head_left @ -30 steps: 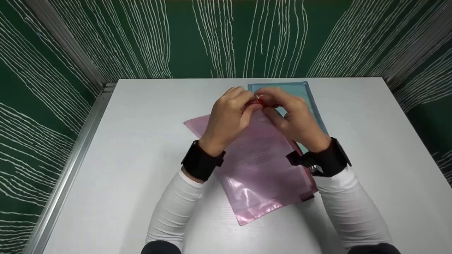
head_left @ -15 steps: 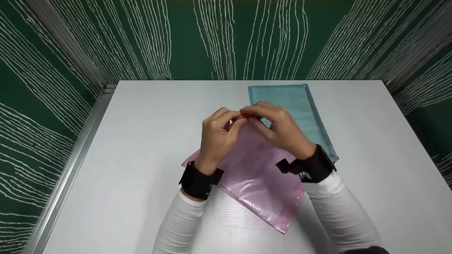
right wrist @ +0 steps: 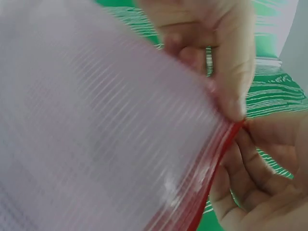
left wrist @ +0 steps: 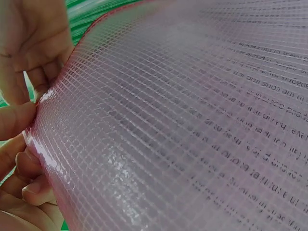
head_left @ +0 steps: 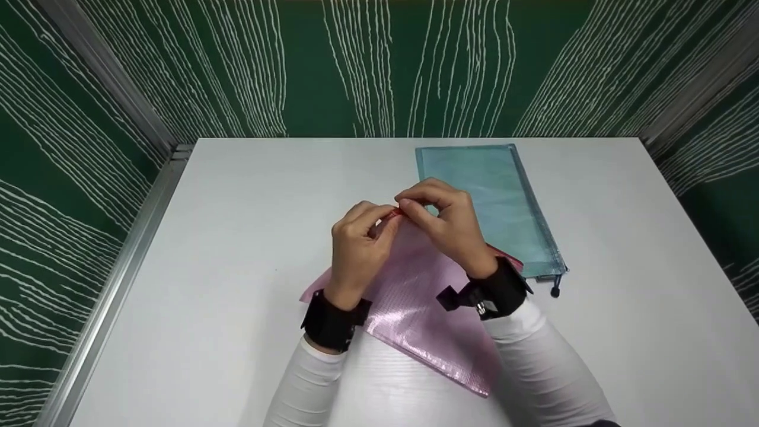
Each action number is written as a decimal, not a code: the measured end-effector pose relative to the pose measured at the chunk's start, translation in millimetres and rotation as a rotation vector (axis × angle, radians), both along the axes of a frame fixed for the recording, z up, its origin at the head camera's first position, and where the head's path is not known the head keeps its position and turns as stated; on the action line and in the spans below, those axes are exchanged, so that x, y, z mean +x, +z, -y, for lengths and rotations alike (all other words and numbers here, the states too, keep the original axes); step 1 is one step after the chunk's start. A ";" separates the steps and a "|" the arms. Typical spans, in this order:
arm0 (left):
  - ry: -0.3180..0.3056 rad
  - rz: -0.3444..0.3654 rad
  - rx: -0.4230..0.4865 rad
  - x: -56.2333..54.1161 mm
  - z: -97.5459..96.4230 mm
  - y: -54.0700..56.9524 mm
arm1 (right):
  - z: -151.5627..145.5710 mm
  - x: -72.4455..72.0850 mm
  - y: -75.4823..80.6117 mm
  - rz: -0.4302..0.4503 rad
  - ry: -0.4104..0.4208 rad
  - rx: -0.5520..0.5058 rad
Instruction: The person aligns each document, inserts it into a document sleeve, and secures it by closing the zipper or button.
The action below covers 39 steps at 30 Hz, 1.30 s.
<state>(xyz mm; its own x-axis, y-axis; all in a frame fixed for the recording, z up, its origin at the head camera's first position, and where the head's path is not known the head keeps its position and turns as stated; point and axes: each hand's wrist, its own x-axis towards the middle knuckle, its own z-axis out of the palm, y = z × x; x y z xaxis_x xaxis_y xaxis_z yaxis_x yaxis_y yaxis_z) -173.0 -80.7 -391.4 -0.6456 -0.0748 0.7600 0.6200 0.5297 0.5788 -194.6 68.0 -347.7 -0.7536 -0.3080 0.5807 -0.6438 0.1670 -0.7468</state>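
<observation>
Both hands meet at the top corner of a pink mesh zipper pouch (head_left: 415,320). Between thumb and fingers, my left hand (head_left: 359,252) pinches the pouch's corner. Right beside it, my right hand (head_left: 453,228) pinches the end of the red zipper edge, fingertips nearly against the left ones. In the right wrist view the red zipper (right wrist: 211,178) runs down from the fingertips. Printed text (left wrist: 250,96) shows through the mesh in the left wrist view. The zipper pull is hidden by the fingers, if it is there.
A blue mesh zipper pouch (head_left: 486,190) lies flat on the white table (head_left: 237,237), behind and right of the hands. Its dark zipper pull (head_left: 555,291) hangs off the near right corner. Green panels with white lines (head_left: 320,71) stand around the table.
Both hands have come nearer the body and to the left, bringing the pink pouch's corner along. The pouch has turned, and more of the blue pouch has come into view.
</observation>
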 end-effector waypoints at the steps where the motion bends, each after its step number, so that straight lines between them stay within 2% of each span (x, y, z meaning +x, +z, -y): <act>1: 0.000 0.000 -0.003 0.1 -0.1 -0.6 | 0.9 2.5 2.4 0.022 -0.007 -0.010; 4: -0.007 0.000 -0.013 0.7 -0.3 -0.8 | 2.2 7.6 7.3 0.085 -0.017 -0.033; 12: -0.032 0.022 -0.059 3.2 0.7 1.9 | -2.3 12.1 4.4 0.260 -0.006 -0.103; 17: -0.086 0.084 -0.102 7.4 2.8 3.5 | -9.5 19.8 0.1 0.362 -0.026 -0.073; 21: -0.131 0.153 -0.176 12.3 3.4 6.2 | -15.3 28.0 -6.3 0.436 -0.046 -0.056; 25: -0.153 0.179 -0.248 14.9 1.1 8.0 | -22.2 31.2 -20.1 0.477 -0.053 -0.047; 30: -0.184 0.161 -0.237 15.6 -2.4 6.8 | -30.5 26.5 -42.2 0.513 -0.041 -0.087; 39: -0.196 0.060 -0.194 16.4 -4.8 6.6 | -33.5 28.2 -42.9 0.492 0.019 -0.181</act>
<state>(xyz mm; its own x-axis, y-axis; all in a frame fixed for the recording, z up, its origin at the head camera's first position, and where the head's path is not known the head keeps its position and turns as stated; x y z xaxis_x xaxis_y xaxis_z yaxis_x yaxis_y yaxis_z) -156.6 -75.9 -384.8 -0.6774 0.1989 0.7082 0.6893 0.5078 0.5167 -166.4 101.4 -390.6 -0.9459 -0.2519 0.2046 -0.2111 -0.0011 -0.9775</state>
